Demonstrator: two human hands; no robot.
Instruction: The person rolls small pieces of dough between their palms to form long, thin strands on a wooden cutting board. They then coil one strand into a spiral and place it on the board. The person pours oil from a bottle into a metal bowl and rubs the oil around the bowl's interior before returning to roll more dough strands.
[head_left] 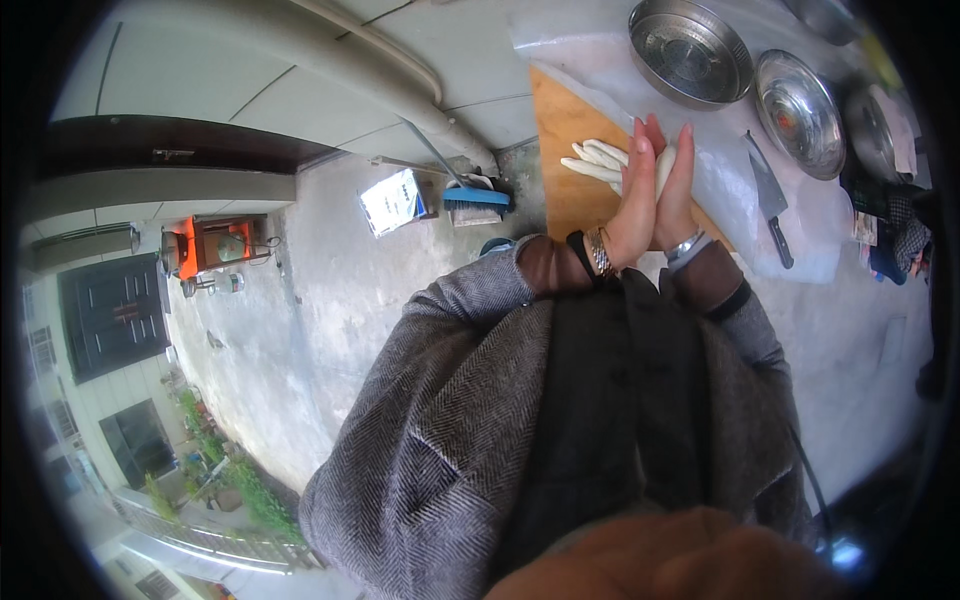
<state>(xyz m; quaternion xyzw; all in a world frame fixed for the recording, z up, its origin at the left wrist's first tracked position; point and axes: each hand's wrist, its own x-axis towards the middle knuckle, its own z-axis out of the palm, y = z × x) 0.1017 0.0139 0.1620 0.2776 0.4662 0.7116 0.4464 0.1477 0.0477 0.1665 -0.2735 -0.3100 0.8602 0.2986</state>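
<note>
My left hand (636,208) and my right hand (679,198) are pressed palm to palm, fingers stretched out and pointing away from me. Between the palms a white dough strip (664,168) shows in part; the rest of it is hidden by the hands. Just left of my fingers, several similar dough strips (592,163) lie side by side on a wooden cutting board (556,112). Beneath the hands, the board's near right part is mostly covered. To the right, a kitchen knife (768,190) with a black handle rests on clear plastic sheeting (722,150).
Beyond the hands stands a round steel steamer pan (690,55) with a perforated bottom. A shallow steel basin (800,112) sits beside it, with another steel bowl (872,130) at the far right. On the floor to the left are a blue broom head (476,196) and a shiny box (393,202).
</note>
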